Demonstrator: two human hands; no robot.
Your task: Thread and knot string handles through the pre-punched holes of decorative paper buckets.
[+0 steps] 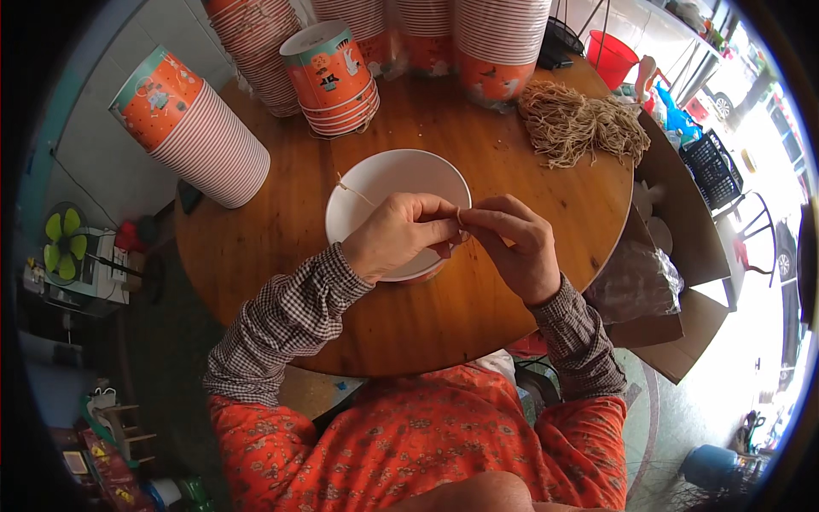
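Note:
A paper bucket (418, 171), white inside, stands before me on the round wooden table. At its left rim a thin beige cord (343, 185) is knotted, and it runs across the mouth toward my fingers. My left hand (397, 232) is closed in a pinch above the bucket's near right side. Beside it, my right hand (517, 243) pinches too, at the right rim. A small loop of the cord shows between the fingertips of both hands. My fingers hide the right part of the rim and the cord's end.
Left of the bucket lies a tilted stack of orange paper buckets (200, 136); a shorter stack (333, 81) stands behind. More wrapped stacks (503, 51) line the far edge. A pile of beige cords (580, 124) lies at the far right. An open cardboard box (682, 222) adjoins the table's right edge.

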